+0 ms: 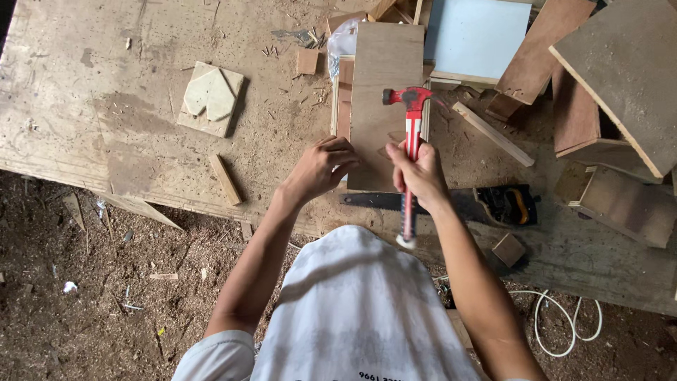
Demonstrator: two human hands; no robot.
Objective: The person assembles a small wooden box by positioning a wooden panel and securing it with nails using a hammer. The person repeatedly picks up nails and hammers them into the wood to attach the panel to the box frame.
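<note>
1. The plywood panel (384,99) lies flat on the dusty workbench (106,85) and serves as the landmark; all places below are told from it.
2. The right hand (419,173) is closed around the shaft of a red claw hammer (410,141), at the panel's near right corner. The hammer head hangs above the panel's right edge, apparently raised.
3. The left hand (324,168) rests at the panel's near left corner, fingers curled against the edge; whether it pinches a nail cannot be told.
4. A handsaw (486,204) lies just beyond the panel's near end, under the right forearm.
5. A thin wooden strip (492,134) lies to the right of the panel; offcut boards (620,77) are stacked farther right.
6. Judgement: a good stroke needs the panel pressed still by the left hand, its fingers kept clear of the strike point, and the hammer face landing square.
7. Judgement: gripping nearer the handle's end would give more swing and control.
</note>
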